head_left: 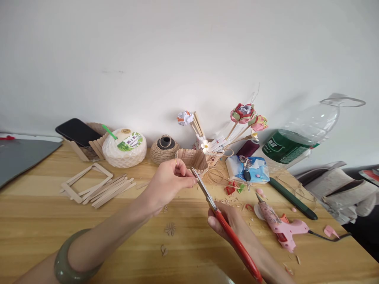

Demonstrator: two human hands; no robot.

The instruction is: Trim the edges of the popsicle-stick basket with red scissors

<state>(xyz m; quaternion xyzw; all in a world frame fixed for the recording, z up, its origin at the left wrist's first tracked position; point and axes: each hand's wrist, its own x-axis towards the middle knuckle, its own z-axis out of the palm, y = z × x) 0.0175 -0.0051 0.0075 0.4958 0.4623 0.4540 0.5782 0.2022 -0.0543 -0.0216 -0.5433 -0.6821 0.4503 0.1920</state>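
My right hand grips a pair of scissors with red handles, its blades pointing up and to the left. The blade tips reach the fingertips of my left hand. Thumb and fingers of that left hand are pinched together; whatever lies between them is too small to make out. On the table below the hands lie a small brown flower-shaped piece and a little leaf-shaped piece. Just behind my left hand stands a small box of wooden sticks.
Popsicle sticks and a stick frame lie left. Behind are a white coconut, a twine spool and paper flowers. A pink glue gun, a green pen-like tool and a bottle are right.
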